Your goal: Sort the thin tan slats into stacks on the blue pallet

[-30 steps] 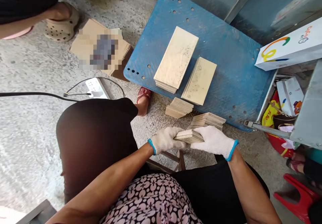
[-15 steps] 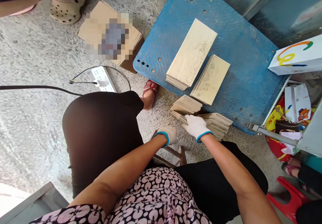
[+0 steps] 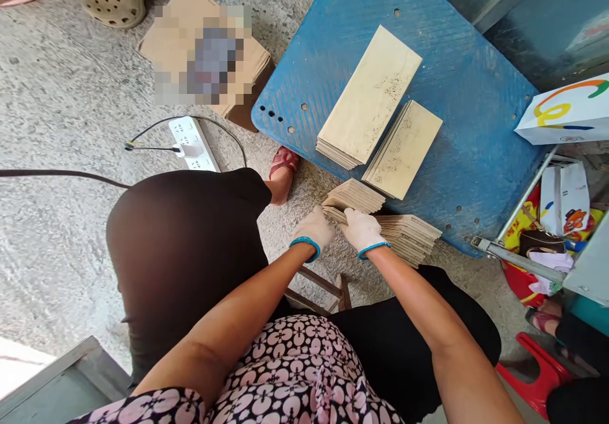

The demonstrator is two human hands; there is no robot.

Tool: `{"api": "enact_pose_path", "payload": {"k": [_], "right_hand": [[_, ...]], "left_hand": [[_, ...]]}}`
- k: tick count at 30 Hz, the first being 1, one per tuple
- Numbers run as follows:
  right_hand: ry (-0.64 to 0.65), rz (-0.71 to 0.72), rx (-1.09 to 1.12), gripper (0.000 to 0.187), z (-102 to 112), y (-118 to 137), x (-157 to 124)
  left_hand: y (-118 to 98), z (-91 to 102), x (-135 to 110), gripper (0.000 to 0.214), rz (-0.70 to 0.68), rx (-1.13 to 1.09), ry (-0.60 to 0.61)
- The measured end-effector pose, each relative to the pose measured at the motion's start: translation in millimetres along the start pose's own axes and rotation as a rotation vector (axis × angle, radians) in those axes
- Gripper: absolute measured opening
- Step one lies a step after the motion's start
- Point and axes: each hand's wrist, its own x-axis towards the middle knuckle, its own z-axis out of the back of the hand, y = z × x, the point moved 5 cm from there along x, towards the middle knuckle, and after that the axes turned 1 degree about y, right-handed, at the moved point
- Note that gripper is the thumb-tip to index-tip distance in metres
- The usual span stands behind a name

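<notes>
Gloved left hand (image 3: 313,229) and right hand (image 3: 362,230) side by side on fanned stack of thin boards (image 3: 409,237) on concrete floor; grip hidden, cannot tell.

Left to right: cardboard box (image 3: 178,27), contents unseen; power strip (image 3: 190,141); blue pallet (image 3: 466,138) bearing two more board stacks (image 3: 371,97); white carton (image 3: 566,116); red basket (image 3: 521,271) stuffed with bright packets.

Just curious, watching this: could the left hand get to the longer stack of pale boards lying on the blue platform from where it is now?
Probably yes. The left hand rests on the floor piles, and the longer stack lies just beyond them on the blue platform, with nothing standing between; only a forward reach seems needed.
</notes>
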Motion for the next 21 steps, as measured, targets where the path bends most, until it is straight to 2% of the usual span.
{"api": "enact_pose_path", "payload": {"k": [3,6,8,10,12,13,15,18,21], "right_hand": [[-0.122,0.013,0.007,0.030,4,0,-7],[-0.270,0.093,0.078,0.029,9,-5,-19],[-0.385,0.141,0.212,0.030,13,-14,-29],[-0.504,0.082,0.401,0.028,15,-33,-40],[-0.576,-0.104,0.602,0.028,10,-58,-48],[-0.570,-0.200,0.691,0.030,4,-69,-51],[-0.480,-0.319,0.832,0.041,-13,-82,-52],[-0.296,-0.290,0.964,0.057,-34,-81,-42],[-0.203,-0.232,0.992,0.052,-41,-69,-27]], "left_hand": [[3,11.8,11,0.058,0.034,-0.186,-0.150],[1,13.8,17,0.053,0.031,-0.298,-0.190],[-1,15.9,19,0.057,0.028,-0.349,-0.224],[-3,18.5,20,0.063,0.031,-0.386,-0.244],[-6,20.9,22,0.069,0.034,-0.400,-0.244],[-8,21.9,22,0.072,0.034,-0.401,-0.242],[-10,23.7,24,0.078,0.032,-0.398,-0.246],[-13,24.7,27,0.083,0.015,-0.378,-0.263],[-15,24.6,29,0.084,-0.034,-0.357,-0.265]]}}
